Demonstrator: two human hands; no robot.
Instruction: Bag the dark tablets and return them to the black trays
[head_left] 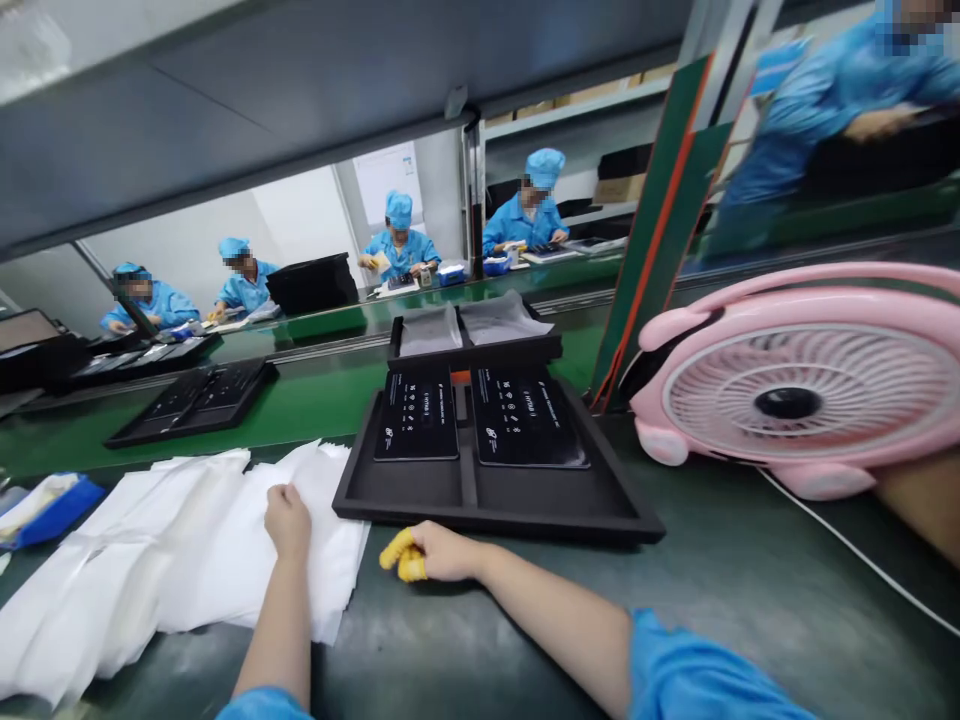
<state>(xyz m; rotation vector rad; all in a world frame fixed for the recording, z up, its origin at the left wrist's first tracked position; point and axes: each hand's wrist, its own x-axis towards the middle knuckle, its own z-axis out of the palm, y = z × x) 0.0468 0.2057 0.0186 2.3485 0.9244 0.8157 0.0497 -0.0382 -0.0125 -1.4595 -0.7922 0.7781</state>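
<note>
My left hand [287,520] is closed, its fingers curled over a spread stack of thin white sheets [202,560]; whether a sheet is pinched in them is hidden. My right hand [435,553], yellow covers on its fingertips, is held above the dark bench with the fingers bent together and nothing seen in them. Just beyond it lies a black two-compartment tray [495,518]. A black flat panel with white print [417,415] rests in the tray's left compartment, and a second black panel [529,418] in the right one. Both leave the tray's near part uncovered.
Behind stands another black tray [474,352] with translucent sheets. A pink fan [795,390] is at the right, its white cord [847,540] crossing the bench. A filled black tray [195,400] and a blue box [60,510] sit left. Several co-workers in blue work beyond.
</note>
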